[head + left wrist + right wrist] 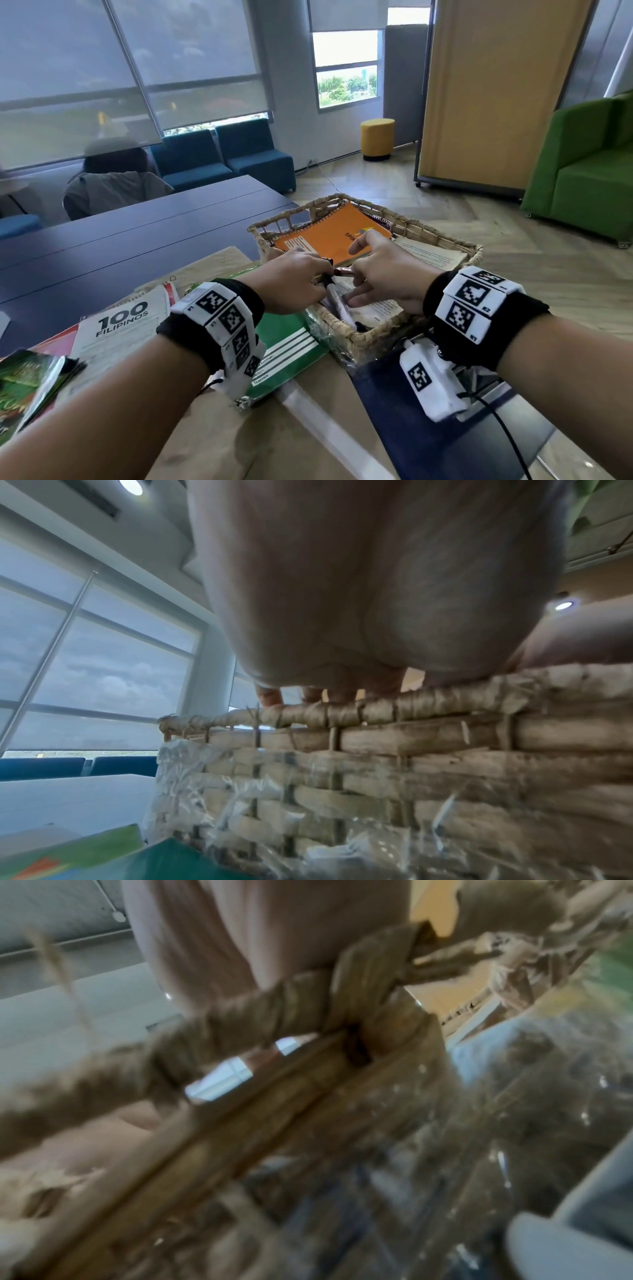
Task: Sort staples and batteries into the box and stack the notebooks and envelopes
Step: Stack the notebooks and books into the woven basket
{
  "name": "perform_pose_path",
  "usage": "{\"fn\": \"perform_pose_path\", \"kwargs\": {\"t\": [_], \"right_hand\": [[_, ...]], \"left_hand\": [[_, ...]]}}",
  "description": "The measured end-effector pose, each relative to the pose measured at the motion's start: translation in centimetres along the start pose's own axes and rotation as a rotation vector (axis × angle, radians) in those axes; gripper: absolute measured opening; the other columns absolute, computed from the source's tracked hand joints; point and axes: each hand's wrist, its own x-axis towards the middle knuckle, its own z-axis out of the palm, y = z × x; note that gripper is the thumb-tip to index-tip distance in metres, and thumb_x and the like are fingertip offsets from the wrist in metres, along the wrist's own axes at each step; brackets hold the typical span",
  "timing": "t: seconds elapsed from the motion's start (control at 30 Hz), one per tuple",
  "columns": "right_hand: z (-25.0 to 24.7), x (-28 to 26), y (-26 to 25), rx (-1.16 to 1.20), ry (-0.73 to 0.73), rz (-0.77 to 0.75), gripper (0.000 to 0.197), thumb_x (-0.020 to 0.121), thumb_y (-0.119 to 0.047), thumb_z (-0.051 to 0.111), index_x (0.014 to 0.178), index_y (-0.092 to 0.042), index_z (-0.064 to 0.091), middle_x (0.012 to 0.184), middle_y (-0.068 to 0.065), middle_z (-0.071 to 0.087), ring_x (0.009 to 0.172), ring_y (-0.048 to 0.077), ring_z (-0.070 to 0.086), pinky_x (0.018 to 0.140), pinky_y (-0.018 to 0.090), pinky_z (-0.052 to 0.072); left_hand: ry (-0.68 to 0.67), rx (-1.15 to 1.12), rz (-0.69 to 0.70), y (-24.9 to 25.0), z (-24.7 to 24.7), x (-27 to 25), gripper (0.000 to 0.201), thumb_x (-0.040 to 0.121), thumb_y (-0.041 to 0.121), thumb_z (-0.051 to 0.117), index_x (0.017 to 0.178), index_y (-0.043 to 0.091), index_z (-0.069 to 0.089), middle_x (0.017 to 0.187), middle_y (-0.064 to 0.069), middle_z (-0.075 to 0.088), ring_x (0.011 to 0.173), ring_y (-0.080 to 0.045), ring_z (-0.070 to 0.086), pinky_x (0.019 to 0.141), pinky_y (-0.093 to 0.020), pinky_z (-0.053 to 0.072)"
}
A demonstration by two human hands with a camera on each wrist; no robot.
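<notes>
Item: wicker basket [404, 325], rectangular, clear plastic film clinging to its near wall, set at the table's right end. Contents: orange spiral notebook [329, 236] lying flat at the far side; printed paper sheets [431, 255] beneath and to the right. Item: left hand [294, 281], fingers curled round several small dark cylinders, probably batteries [325, 270], though the head view is too small to be sure; a pale wrapped stick [337, 301] slants down from the same grip into the basket. Item: right hand [383, 274], close against the left, thumb and fingers pinching a reddish-brown cylinder [346, 272] at the cluster's end, forefinger lifted over the notebook. Wrist views show only basket weave and blurred palm. Outside the basket, to the left: green notebook [291, 346] just beside it, a "100 Filipinos" booklet [120, 325], a glossy green booklet [24, 380]. Step in hand, by judgement: gathering batteries out of the basket. No separate box is visible. Next move calls for locating that box, carrying the cluster without dropping any, then stacking the notebooks.
</notes>
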Motion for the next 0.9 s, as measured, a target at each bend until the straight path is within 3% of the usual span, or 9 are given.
{"fn": "perform_pose_path", "kwargs": {"t": [0.07,0.17,0.3,0.4,0.5,0.67,0.7,0.83,0.9], "right_hand": [[0.0,0.0,-0.1,0.031,-0.001,0.015,0.029,0.102,0.003,0.04,0.126,-0.013,0.043,0.096,0.021,0.053,0.063,0.031,0.067,0.072,0.047,0.064],[0.0,0.0,-0.3,0.042,0.001,0.037,0.031,0.102,0.003,0.04,0.129,-0.012,0.042,0.098,0.022,0.052,0.063,0.032,0.067,0.069,0.047,0.065],[0.0,-0.3,-0.6,0.054,-0.012,0.042,0.033,0.102,0.005,0.039,0.129,-0.013,0.042,0.1,0.023,0.051,0.057,0.029,0.068,0.065,0.043,0.065],[0.0,-0.5,-0.9,0.088,-0.04,0.04,0.033,0.102,0.004,0.041,0.129,-0.015,0.042,0.099,0.022,0.052,0.063,0.033,0.071,0.065,0.041,0.064],[0.2,-0.8,-1.1,0.071,-0.066,0.03,0.033,0.102,0.004,0.044,0.128,-0.016,0.042,0.1,0.023,0.054,0.073,0.037,0.07,0.07,0.045,0.064],[1.0,-1.0,-1.3,-0.018,-0.042,-0.042,0.032,0.102,0.004,0.041,0.128,-0.015,0.042,0.094,0.02,0.053,0.071,0.035,0.063,0.066,0.043,0.062],[1.2,-1.0,-1.3,-0.048,-0.034,-0.055,0.031,0.102,0.003,0.041,0.127,-0.015,0.042,0.093,0.019,0.053,0.07,0.034,0.063,0.064,0.042,0.061],[1.4,-1.1,-1.3,-0.147,-0.001,-0.086,0.029,0.101,0.002,0.04,0.122,-0.017,0.042,0.096,0.02,0.056,0.065,0.034,0.068,0.066,0.043,0.062],[1.2,-1.3,-1.5,-0.144,-0.001,-0.095,0.029,0.101,0.002,0.039,0.122,-0.018,0.042,0.098,0.021,0.055,0.067,0.038,0.07,0.07,0.048,0.063]], "left_hand": [[-0.026,0.034,-0.025,0.0,-0.2,0.0,0.043,0.097,0.044,0.045,0.138,0.037,0.053,0.128,0.009,0.051,0.125,-0.017,0.036,0.108,-0.047,0.026],[-0.055,0.033,-0.009,0.0,-0.5,0.2,0.03,0.101,0.038,0.049,0.13,0.044,0.057,0.119,0.01,0.045,0.12,-0.016,0.031,0.103,-0.045,0.022],[-0.046,-0.028,0.079,-0.6,-0.9,0.1,0.018,0.099,0.035,0.056,0.11,0.043,0.068,0.115,0.01,0.047,0.117,-0.014,0.035,0.099,-0.04,0.028],[0.0,-0.107,0.163,-1.2,-1.4,-0.3,0.015,0.096,0.025,0.062,0.101,0.037,0.07,0.117,0.009,0.053,0.112,-0.011,0.049,0.1,-0.039,0.041],[0.054,-0.167,0.188,-1.9,-1.8,-0.7,0.014,0.093,0.026,0.06,0.097,0.035,0.07,0.113,0.01,0.059,0.106,-0.01,0.056,0.095,-0.038,0.047],[0.148,-0.166,0.243,-2.0,-1.7,-1.7,0.011,0.1,0.028,0.062,0.1,0.024,0.072,0.1,0.012,0.063,0.093,0.003,0.054,0.078,-0.01,0.038],[0.16,-0.144,0.247,-1.8,-1.4,-1.8,0.011,0.101,0.029,0.062,0.099,0.022,0.07,0.098,0.012,0.063,0.09,0.005,0.052,0.075,-0.009,0.036],[0.214,-0.102,0.234,-1.8,-0.4,-1.4,0.012,0.101,0.031,0.06,0.096,0.025,0.069,0.091,0.014,0.061,0.083,0.007,0.05,0.074,-0.027,0.033],[0.22,-0.083,0.198,-2.0,-0.3,-1.1,0.012,0.101,0.03,0.06,0.098,0.025,0.071,0.093,0.014,0.061,0.083,0.007,0.05,0.075,-0.028,0.034]]}}
